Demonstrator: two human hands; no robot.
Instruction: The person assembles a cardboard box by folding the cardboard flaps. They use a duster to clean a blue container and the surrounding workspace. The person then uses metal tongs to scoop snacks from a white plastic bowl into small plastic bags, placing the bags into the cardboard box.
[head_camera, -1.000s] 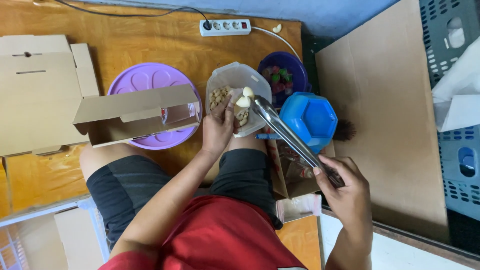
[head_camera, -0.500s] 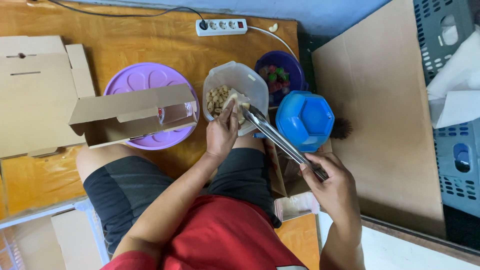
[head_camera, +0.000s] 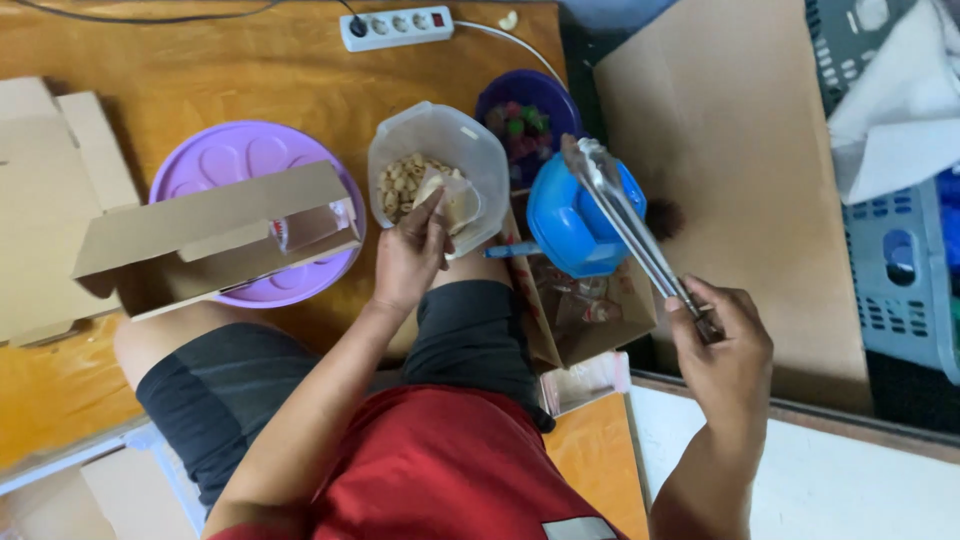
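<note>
Knees and a red shirt fill the near edge of the floor, where the person sits with dark shorts on. The right hand (head_camera: 722, 345) is closed around the handle end of metal tongs (head_camera: 628, 222), which slant up and away so that their tips sit over the blue lidded container (head_camera: 572, 215); I cannot tell whether the tips grip anything. Just below that container lies an open cardboard box (head_camera: 585, 310) with small wrapped packets inside.

The left hand (head_camera: 408, 262) is curled, its fingertips pinching a small clear bag (head_camera: 455, 200) held at the near rim of the clear plastic tub (head_camera: 440, 135). Pale round snacks (head_camera: 400, 185) lie in the tub's left half.

Left of the hand, a folded cardboard carton (head_camera: 200, 235) lies across a purple round lid (head_camera: 250, 160) on the wooden floor (head_camera: 250, 70). Behind the blue container stands a purple bowl (head_camera: 495, 100) with red and green pieces in it. At the far edge lies 1 white power strip (head_camera: 395, 27). A large cardboard sheet (head_camera: 740, 150) covers the right side, with grey crates (head_camera: 900, 270) beyond it.
</note>
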